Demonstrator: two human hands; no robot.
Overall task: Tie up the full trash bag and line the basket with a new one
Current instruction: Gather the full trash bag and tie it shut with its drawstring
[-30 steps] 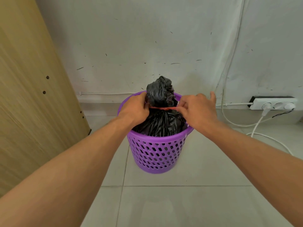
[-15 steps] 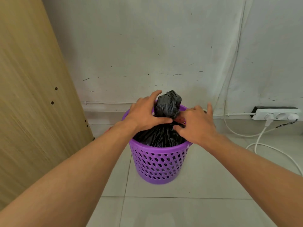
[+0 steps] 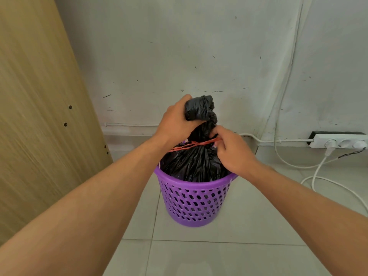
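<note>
The left hand is clenched around the gathered top of the black trash bag, holding the bunched plastic upright, probably so the neck stays narrow and taut for tying. Just beside it, the right hand pinches the end of a red string that circles the neck below the left hand's grip; pulling sideways against the held top looks meant to cinch the loop tight. The bag's full body sits inside the purple basket, which steadies the load while both hands work above its rim. The basket stands on the tiled floor, near the wall. No new liner is visible.
</note>
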